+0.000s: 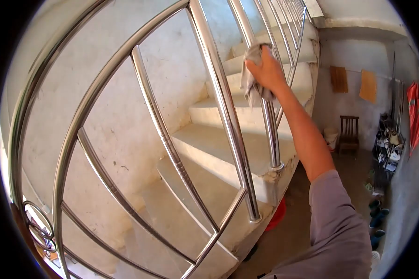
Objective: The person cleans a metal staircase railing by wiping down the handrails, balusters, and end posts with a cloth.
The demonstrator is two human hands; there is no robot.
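Note:
My right hand (266,72) reaches out at the upper middle of the view, its fingers closed on a crumpled grey cloth (252,86). The cloth is wrapped against a shiny metal railing post (269,123), partly covering it. Its lower edge hangs loose below my hand. Part of my fingers is hidden behind the cloth and the post. A thicker metal post (224,102) stands just to the left of the cloth, apart from my hand. My left hand does not show.
Curved metal rails (86,104) fill the left side. Concrete steps (219,135) rise behind the railing. Below at right are a wooden chair (348,132), a white bucket (330,138), a shoe rack (390,149) and a red umbrella (416,109). A red basin (278,216) shows under the stairs.

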